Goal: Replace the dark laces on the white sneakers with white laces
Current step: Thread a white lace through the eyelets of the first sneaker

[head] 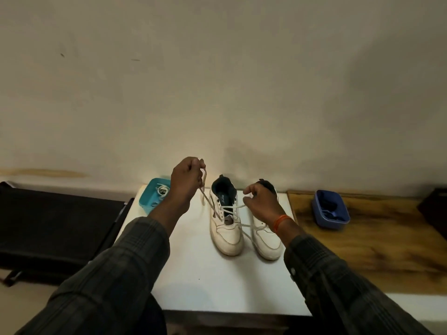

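White table (193, 274) against a bare wall holds two sneakers (226, 228). Left hand (186, 180) pulls a white lace (210, 205) up, pinched; right hand (262, 201) pinches the other end. Uneven pulling could leave ends mismatched.

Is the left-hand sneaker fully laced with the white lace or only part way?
Part way. The white lace crosses only the lower eyelets of the left sneaker; upper eyelets look empty, and the left hand pinches a free end.
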